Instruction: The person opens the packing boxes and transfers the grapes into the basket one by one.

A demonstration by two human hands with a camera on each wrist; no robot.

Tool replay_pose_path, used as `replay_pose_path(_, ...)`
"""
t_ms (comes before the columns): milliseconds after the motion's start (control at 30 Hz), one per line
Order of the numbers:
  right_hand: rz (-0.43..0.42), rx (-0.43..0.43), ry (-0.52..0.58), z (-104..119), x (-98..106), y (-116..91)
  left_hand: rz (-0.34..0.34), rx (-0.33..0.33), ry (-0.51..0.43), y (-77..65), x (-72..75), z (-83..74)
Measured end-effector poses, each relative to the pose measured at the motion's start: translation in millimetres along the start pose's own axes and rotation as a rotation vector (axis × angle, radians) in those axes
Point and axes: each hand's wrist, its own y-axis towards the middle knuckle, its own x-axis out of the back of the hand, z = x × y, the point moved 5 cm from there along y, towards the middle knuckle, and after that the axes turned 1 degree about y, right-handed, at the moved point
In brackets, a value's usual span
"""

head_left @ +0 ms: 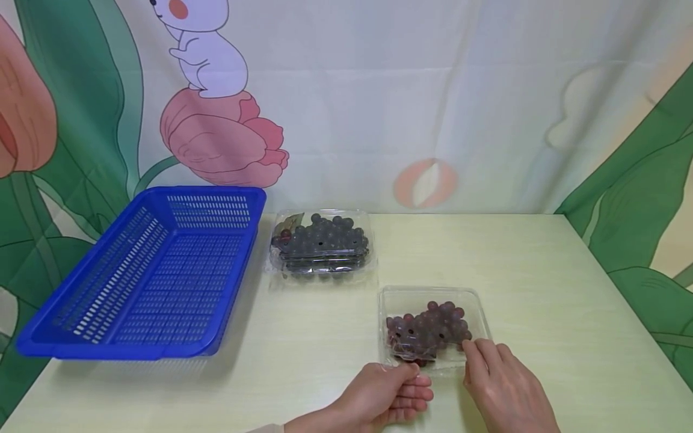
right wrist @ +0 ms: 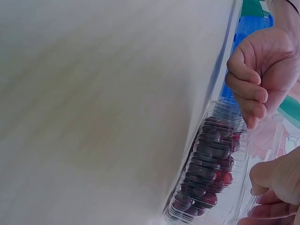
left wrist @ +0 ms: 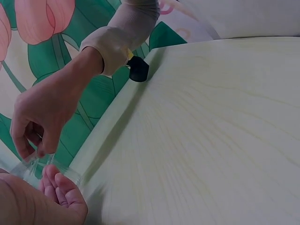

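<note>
A clear plastic clamshell box (head_left: 476,300) with dark red-purple grapes (head_left: 433,325) sits on the table in front of me. At its front edge, my left hand (head_left: 379,394) pinches the rim between thumb and forefinger, the other fingers loosely bent with the palm turned sideways. My right hand (head_left: 500,382) grips the front right corner with thumb and fingertips. In the left wrist view, the right hand (left wrist: 47,112) pinches clear plastic just above the left fingers (left wrist: 70,190). The right wrist view shows the grapes (right wrist: 206,164) through the ribbed side wall.
A blue perforated basket (head_left: 227,300) stands on the left of the table (head_left: 541,270). Between it and my box, farther back, is a second clear box (head_left: 276,264) of darker grapes with a brown leaf-like piece inside. A printed curtain (head_left: 352,90) hangs behind the table.
</note>
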Motion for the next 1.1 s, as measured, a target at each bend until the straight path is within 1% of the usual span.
replay_pose_path(167, 0.036, -0.023, 0.002, 1.1, 1.9, 1.1, -0.009, -0.009, 0.017, 0.3, 0.4, 0.1)
replay_pose_path(300, 0.035, -0.019, 0.006, 1.6, 4.3, 3.5, -0.006, -0.008, 0.012, 0.7, 0.9, 0.0)
replay_pose_path(367, 0.002, -0.006, 0.01, -0.4, 8.0, 5.4, -0.005, -0.009, 0.007, 1.0, 1.7, 0.1)
replay_pose_path(567, -0.177, 0.025, 0.027, -14.3, 24.7, 15.6, -0.008, -0.022, -0.011, 0.1, 5.4, 0.4)
replay_pose_path(600, -0.189, 0.035, 0.03, -15.2, 25.8, 17.2, -0.009, -0.024, -0.01, 0.2, 6.0, 0.4)
replay_pose_path(667, -0.201, 0.05, 0.032, -15.5, 26.6, 19.6, -0.008, -0.023, -0.006, 0.7, 6.5, 0.2)
replay_pose_path(733, -0.206, 0.046, 0.031, -15.4, 26.7, 21.2, -0.01, -0.016, 0.004, 1.6, 7.0, -0.2)
replay_pose_path(867, -0.224, -0.001, 0.03, -18.7, 28.6, 25.2, -0.013, 0.002, 0.024, 1.5, 8.2, -1.7)
replay_pose_path(1100, -0.245, -0.061, 0.073, -28.5, 34.5, 31.8, -0.019, 0.028, 0.018, 0.8, 10.1, -1.3)
